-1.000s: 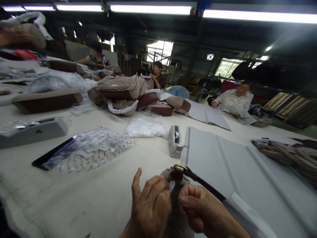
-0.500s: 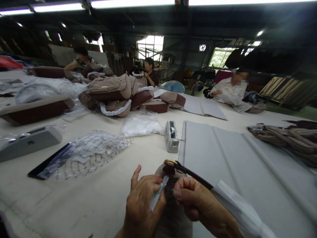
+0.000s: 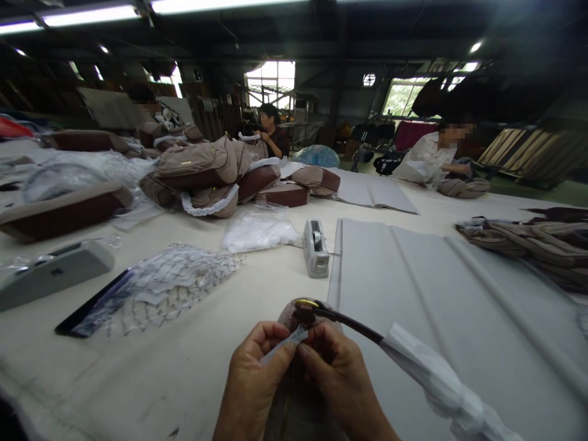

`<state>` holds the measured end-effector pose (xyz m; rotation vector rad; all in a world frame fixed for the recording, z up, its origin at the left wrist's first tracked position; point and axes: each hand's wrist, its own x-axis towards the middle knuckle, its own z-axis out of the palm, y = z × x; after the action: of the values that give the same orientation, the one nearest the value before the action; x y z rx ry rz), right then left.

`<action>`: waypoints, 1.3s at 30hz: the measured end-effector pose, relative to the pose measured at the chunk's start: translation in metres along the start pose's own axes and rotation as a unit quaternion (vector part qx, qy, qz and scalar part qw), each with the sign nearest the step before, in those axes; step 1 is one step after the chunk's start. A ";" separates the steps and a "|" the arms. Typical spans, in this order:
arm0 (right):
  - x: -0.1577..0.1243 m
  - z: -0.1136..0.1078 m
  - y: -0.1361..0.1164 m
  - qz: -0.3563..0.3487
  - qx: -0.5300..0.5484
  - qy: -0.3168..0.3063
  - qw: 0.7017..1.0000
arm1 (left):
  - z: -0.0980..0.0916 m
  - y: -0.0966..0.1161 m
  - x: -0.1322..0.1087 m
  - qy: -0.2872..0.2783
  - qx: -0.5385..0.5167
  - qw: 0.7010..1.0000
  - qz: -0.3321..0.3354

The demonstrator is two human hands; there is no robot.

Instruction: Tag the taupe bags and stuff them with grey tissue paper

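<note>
My left hand [image 3: 257, 367] pinches a narrow strip of white wrapping [image 3: 285, 344] between thumb and fingers. Close against it, my right hand [image 3: 333, 364] has its fingers closed on the other end of the same strip. Both work at the end of a taupe fabric bag [image 3: 287, 313], directly below a gold ring [image 3: 307, 302] on a dark brown tab. From the ring a dark strap [image 3: 358, 326] runs off to the right, its lower length wrapped in white paper [image 3: 432, 373]. The hands hide most of the bag.
A grey tape dispenser [image 3: 316, 248] stands beyond my hands, beside grey sheets [image 3: 395, 275]. Left lie a pouch of small tags [image 3: 169, 285], another dispenser [image 3: 59, 272] and white plastic bags [image 3: 260, 229]. Taupe bags [image 3: 202, 165] are piled behind. Several people sit across the table.
My right hand has moved left to meet the left hand at the strip, and my left fingers have closed in. The view has shifted slightly. The person at right has lowered their arms.
</note>
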<state>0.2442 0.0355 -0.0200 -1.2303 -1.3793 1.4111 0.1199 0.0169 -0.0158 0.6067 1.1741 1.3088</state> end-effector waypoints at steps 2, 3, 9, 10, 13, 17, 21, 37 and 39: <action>-0.001 0.003 0.003 -0.001 -0.021 0.015 1.000 | -0.003 -0.001 0.000 -0.004 -0.010 1.000 -0.015; -0.002 0.004 0.004 0.000 -0.029 0.022 0.999 | -0.004 -0.001 0.000 -0.004 -0.009 1.000 -0.016; -0.003 0.005 0.008 -0.024 -0.095 0.035 0.995 | -0.012 -0.003 -0.002 -0.021 0.018 1.000 -0.016; -0.003 0.005 0.008 -0.031 -0.105 0.030 0.994 | -0.013 -0.002 -0.002 -0.022 0.019 0.999 -0.022; -0.003 0.004 0.008 -0.052 -0.129 0.020 0.990 | -0.018 -0.002 -0.001 -0.048 -0.013 0.997 -0.058; 0.000 0.003 0.014 -0.104 -0.177 0.038 0.978 | -0.023 -0.004 0.004 -0.083 -0.098 0.983 -0.128; 0.002 0.004 0.024 -0.154 -0.190 0.061 0.968 | -0.026 -0.006 0.007 -0.098 -0.127 0.977 -0.144; 0.010 0.010 0.029 -0.194 -0.183 0.081 0.960 | -0.032 -0.005 0.004 -0.083 -0.157 0.975 -0.135; 0.011 0.009 0.024 -0.154 -0.152 0.017 0.976 | -0.030 -0.005 0.002 -0.078 -0.153 0.977 -0.123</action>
<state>0.2355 0.0422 -0.0458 -1.1596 -1.7243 0.9877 0.0949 0.0101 -0.0313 0.3206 0.8655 1.1775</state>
